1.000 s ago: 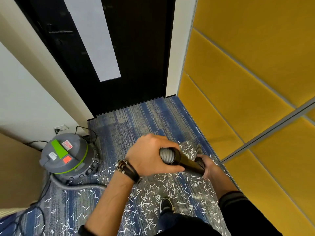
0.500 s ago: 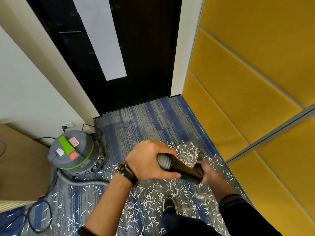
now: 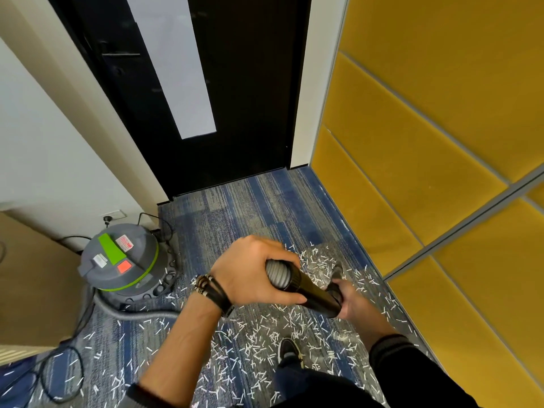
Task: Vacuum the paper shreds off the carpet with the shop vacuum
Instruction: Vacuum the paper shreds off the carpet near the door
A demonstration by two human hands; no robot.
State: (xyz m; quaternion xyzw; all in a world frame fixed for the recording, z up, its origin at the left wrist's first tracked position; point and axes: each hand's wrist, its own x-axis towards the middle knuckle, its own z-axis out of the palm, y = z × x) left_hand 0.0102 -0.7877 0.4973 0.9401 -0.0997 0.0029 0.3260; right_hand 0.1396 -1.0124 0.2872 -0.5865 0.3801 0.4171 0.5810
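1. White paper shreds (image 3: 265,343) strewn thick over blue carpet (image 3: 250,207), right of the grey-and-green shop vacuum (image 3: 120,260).
2. Black wand (image 3: 312,293) angled down toward the carpet, right of the shop vacuum; grey hose (image 3: 138,315) running to its base.
3. Left grip (image 3: 250,272) curled round the ribbed hose cuff atop the wand; right grip (image 3: 351,301) wrapped round the wand's lower end, farther from the shop vacuum.
4. Black door (image 3: 250,98) beyond the shop vacuum; yellow wall panels (image 3: 426,142) far to its right.

Blue-grey carpet (image 3: 253,207): paper shreds (image 3: 259,343) scattered across near half, up to yellow-wall edge. Shop vacuum (image 3: 123,263) at left edge, hose (image 3: 138,315) and black cable (image 3: 59,375) lying beside it.
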